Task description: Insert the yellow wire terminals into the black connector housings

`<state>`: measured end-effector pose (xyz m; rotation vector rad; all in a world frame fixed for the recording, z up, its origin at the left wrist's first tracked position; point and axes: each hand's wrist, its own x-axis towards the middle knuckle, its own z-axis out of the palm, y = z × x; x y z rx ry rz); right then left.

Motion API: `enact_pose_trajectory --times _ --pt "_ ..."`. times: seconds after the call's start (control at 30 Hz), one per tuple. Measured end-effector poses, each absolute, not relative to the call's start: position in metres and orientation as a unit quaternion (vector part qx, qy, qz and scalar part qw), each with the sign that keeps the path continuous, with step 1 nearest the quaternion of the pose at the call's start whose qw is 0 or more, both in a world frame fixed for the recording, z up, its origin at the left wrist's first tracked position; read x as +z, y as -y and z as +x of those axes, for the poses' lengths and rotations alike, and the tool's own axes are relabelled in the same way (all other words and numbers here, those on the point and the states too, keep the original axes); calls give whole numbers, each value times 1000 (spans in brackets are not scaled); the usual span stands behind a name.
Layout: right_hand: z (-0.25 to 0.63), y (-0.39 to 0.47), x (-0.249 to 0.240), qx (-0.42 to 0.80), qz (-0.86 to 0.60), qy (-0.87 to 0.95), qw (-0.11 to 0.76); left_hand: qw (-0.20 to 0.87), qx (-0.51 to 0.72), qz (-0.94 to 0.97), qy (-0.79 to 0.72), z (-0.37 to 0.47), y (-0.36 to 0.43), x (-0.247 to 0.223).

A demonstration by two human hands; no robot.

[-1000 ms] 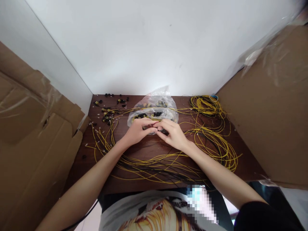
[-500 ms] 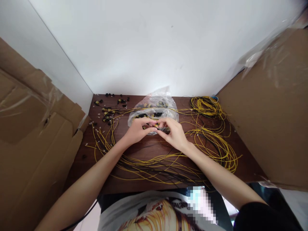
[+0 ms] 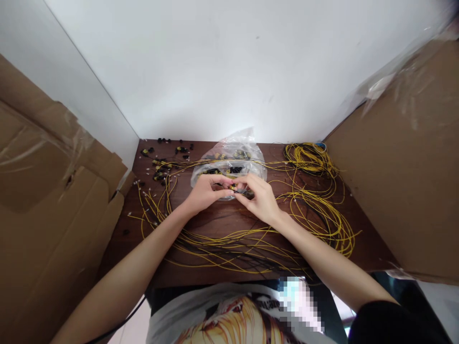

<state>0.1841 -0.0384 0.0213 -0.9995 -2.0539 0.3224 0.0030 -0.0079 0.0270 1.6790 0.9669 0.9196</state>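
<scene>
A small yellow-and-black part [image 3: 233, 187] is pinched between the fingertips of both hands, over the front of an open clear plastic bag [image 3: 244, 143]. My left hand [image 3: 208, 192] holds it from the left, thumb and fingers closed on its side. From the right, my right hand [image 3: 258, 198] grips the same part with thumb and forefinger. Inside the bag lie more yellow and black pieces, partly hidden by my fingers. Thin yellow and black wires [image 3: 229, 239] run across the table beneath my wrists.
Coiled yellow wires [image 3: 308, 157] lie at the back right of the brown table [image 3: 222, 217]. Black and yellow connectors [image 3: 161, 167] are scattered at the back left. Cardboard sheets [image 3: 398, 167] stand on both sides, with a white wall [image 3: 229, 71] behind.
Both hands keep nearly the same place and grip. The fingers have shifted slightly, and the small part between them shows a little more clearly.
</scene>
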Motion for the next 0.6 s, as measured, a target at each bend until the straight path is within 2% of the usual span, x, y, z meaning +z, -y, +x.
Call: enact_pose_trajectory --times 0.33,0.6 --pt "184 37 18 111 -381 827 399 496 346 698 -383 0 7 31" --pt "185 37 19 122 -379 824 402 453 333 740 -369 -1 7 31"
